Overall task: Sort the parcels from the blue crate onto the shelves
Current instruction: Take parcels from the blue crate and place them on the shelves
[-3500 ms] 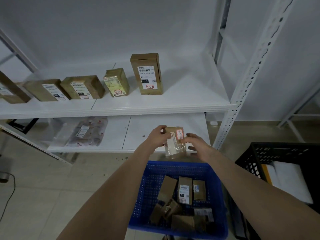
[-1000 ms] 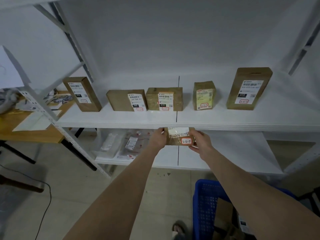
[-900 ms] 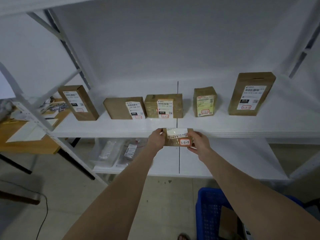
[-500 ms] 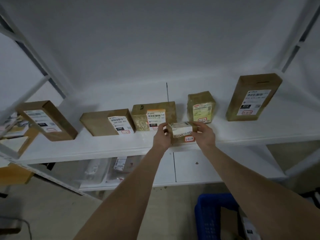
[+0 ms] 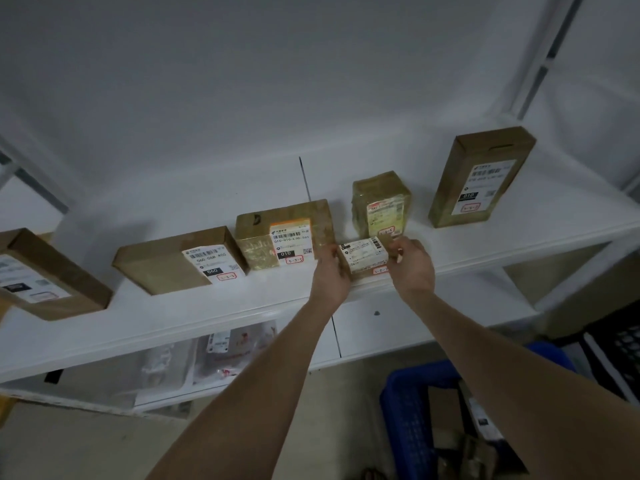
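Head view: left hand & right hand each pinch one end of the small parcel, label side showing, at the front lip of the shelf. It's just in front of the gap btw the wide box & the taped box; can't tell if it's resting yet. Blue crate is low right w/ more parcels. Best, I'd judge: set base flat, slide back off the lip, keep red tag facing out, don't nudge neighbours.

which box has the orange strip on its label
The box just left of the left hand, third from the left in the row. The other labels are white or yellowish, with no orange strip.
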Available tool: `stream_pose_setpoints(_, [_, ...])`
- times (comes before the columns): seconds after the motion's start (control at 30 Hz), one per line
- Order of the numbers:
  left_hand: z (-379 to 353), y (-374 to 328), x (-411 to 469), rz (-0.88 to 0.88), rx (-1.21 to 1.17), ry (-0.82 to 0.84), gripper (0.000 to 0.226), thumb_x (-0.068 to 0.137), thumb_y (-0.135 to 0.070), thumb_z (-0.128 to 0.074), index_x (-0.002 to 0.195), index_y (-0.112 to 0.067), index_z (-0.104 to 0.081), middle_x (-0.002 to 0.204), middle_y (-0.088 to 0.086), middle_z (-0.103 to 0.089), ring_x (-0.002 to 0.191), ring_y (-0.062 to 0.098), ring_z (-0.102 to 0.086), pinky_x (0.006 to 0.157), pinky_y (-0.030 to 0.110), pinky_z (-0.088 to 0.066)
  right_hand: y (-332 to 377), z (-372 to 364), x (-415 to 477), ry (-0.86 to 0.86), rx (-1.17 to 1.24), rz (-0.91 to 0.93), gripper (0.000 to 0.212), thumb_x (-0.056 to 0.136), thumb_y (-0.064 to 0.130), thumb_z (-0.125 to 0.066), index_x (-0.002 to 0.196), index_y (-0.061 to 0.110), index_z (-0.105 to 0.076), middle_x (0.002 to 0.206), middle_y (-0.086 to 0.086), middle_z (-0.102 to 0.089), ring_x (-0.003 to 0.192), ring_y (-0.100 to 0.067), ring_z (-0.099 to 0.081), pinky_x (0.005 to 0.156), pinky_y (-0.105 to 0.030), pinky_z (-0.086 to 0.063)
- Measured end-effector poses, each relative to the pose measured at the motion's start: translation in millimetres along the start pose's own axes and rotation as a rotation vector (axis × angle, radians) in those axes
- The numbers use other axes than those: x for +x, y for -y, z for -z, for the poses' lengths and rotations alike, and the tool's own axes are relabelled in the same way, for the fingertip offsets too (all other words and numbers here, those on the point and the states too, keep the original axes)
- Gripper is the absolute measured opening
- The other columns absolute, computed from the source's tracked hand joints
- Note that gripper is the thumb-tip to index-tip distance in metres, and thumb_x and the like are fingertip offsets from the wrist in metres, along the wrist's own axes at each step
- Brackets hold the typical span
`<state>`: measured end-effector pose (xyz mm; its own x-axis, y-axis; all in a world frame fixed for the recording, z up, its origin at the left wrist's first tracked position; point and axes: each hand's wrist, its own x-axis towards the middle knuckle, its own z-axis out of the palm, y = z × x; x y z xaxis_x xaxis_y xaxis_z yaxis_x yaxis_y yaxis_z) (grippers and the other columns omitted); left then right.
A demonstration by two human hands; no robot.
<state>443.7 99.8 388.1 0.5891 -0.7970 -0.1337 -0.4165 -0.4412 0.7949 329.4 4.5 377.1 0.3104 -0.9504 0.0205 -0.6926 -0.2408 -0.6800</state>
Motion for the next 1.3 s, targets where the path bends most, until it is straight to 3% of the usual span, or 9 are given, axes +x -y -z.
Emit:
stream_pose_setpoints(0.1, [1.5, 4.9, -7.9, -0.211, 0.363, -0.065, 0.057, 0.087, 0.0, -0.047, 0.142, -0.009, -0.033, 0.146, 0.012, -0.034, 0.125, 0.03, -0.045, 0.096, 0.04, -0.047, 2.1, 8.8, -8.9, 0.017, -0.295, 0.294, 0.043, 0.086, 0.007, -0.059, 0.129, 0.015, -0.058, 0.139, -0.009, -0.046, 0.125, -0.028, -0.043, 0.097, -0.038, -0.043])
stream_pose_setpoints(0.17, [-0.2, 6.0, -13.7, -0.386, 0.533, -0.07, 0.06, 0.087, -0.001, -0.046, 0.145, -0.009, -0.032, 0.15, 0.009, -0.031, 0.134, 0.025, -0.036, 0.104, 0.034, -0.041, 4.1, 10.9, -14.9, 0.098, -0.391, 0.51, 0.05, 0.087, 0.004, -0.057, 0.136, 0.013, -0.052, 0.147, -0.01, -0.041, 0.136, -0.028, -0.035, 0.107, -0.037, -0.035])
stream_pose_setpoints(0.27, [-9.7, 5.6, -18.8, -0.413, 0.65, 0.005, 0.061, 0.091, -0.003, -0.041, 0.149, -0.007, -0.021, 0.156, 0.008, -0.022, 0.145, 0.02, -0.017, 0.115, 0.027, -0.025, 5.5, 4.1, -20.8, 0.209, -0.451, 0.623, 0.054, 0.09, 0.001, -0.05, 0.142, 0.012, -0.043, 0.152, -0.004, -0.036, 0.143, -0.018, -0.029, 0.112, -0.026, -0.028])
stream_pose_setpoints(0.43, [-10.1, -3.5, -7.6, -0.346, 0.665, 0.032, 0.064, 0.091, -0.002, -0.044, 0.149, -0.008, -0.02, 0.157, 0.005, -0.02, 0.146, 0.019, -0.015, 0.11, 0.03, -0.034, 5.7, 1.0, -11.0, 0.206, -0.409, 0.614, 0.055, 0.092, -0.002, -0.046, 0.144, 0.012, -0.039, 0.153, -0.002, -0.033, 0.144, -0.014, -0.024, 0.111, -0.023, -0.028])
stream_pose_setpoints(0.7, [-7.6, -14.9, 9.0, -0.275, 0.654, 0.098, 0.072, 0.086, 0.003, -0.049, 0.15, -0.009, -0.019, 0.158, 0.004, -0.014, 0.146, 0.019, -0.015, 0.109, 0.034, -0.037, 11.0, -4.4, 8.9, 0.25, -0.352, 0.567, 0.058, 0.091, -0.005, -0.044, 0.146, 0.012, -0.035, 0.156, -0.002, -0.026, 0.146, -0.015, -0.017, 0.116, -0.025, -0.022])
stream_pose_setpoints(1.3, [2.6, -21.7, 42.2, -0.232, 0.624, 0.175, 0.072, 0.086, 0.007, -0.045, 0.15, -0.011, -0.018, 0.159, 0.005, -0.01, 0.145, 0.023, -0.019, 0.112, 0.038, -0.032, 20.8, -14.7, 41.2, 0.263, -0.322, 0.518, 0.062, 0.087, -0.01, -0.046, 0.145, 0.011, -0.036, 0.156, -0.004, -0.026, 0.146, -0.016, -0.016, 0.115, -0.027, -0.022])
